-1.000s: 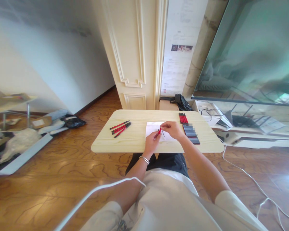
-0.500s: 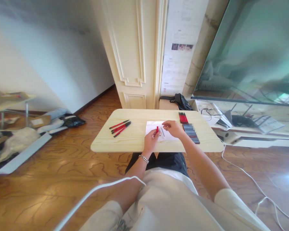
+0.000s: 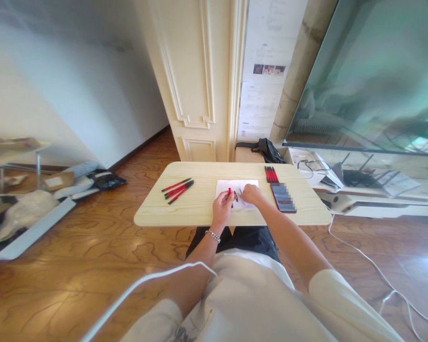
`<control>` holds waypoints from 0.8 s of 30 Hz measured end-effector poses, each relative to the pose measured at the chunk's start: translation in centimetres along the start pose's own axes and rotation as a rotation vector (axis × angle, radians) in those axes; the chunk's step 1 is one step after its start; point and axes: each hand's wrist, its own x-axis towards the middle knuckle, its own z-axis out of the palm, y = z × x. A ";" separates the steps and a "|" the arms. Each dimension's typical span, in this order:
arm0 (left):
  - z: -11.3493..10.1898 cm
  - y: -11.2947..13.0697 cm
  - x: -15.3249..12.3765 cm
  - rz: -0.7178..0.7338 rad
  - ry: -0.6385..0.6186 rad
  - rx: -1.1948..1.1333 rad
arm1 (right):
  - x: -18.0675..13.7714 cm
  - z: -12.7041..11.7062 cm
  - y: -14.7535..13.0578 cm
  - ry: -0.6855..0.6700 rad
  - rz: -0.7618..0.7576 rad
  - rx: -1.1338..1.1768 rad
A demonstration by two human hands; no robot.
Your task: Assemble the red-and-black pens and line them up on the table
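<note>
My left hand (image 3: 221, 205) is closed around a red pen barrel (image 3: 230, 192), held upright over a white sheet of paper (image 3: 224, 187) on the small wooden table (image 3: 199, 209). My right hand (image 3: 251, 193) is close beside it, fingers pinched on a small dark pen part (image 3: 237, 194) that I cannot make out clearly. Several red and black pens (image 3: 177, 186) lie loose on the table's left side. Another neat row of red pens (image 3: 271, 175) lies at the back right.
A dark phone (image 3: 283, 198) lies on the table right of the paper. A black bag (image 3: 269, 150) sits behind the table by the cream door. A glass panel and cables are at right, and clutter on the wooden floor at left (image 3: 28, 209).
My right hand moved left toward my left hand. The red pen barrel turned more upright in my left hand. The thin dark part is now between the hands.
</note>
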 end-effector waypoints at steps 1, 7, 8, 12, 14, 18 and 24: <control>0.0 0.0 0.0 -0.003 -0.002 0.010 | 0.1 0.0 -0.1 0.001 0.005 0.008; -0.1 0.1 -0.1 0.018 -0.015 -0.006 | 0.2 -1.0 0.6 0.003 0.003 0.135; -0.1 0.1 -0.1 0.021 -0.019 -0.008 | 0.1 -1.2 0.8 -0.001 -0.008 0.173; -0.1 0.0 -0.1 0.021 -0.044 0.017 | -0.8 -2.8 1.0 0.030 -0.071 0.377; -0.1 0.0 -0.1 0.012 -0.046 0.057 | -1.4 -3.8 0.6 0.111 -0.142 0.636; -0.2 0.2 -0.1 0.008 -0.050 0.123 | -2.5 -5.5 -1.3 0.254 -0.291 1.087; -0.4 0.1 -0.1 0.019 -0.068 0.153 | -3.2 -5.1 -3.1 0.246 -0.304 1.073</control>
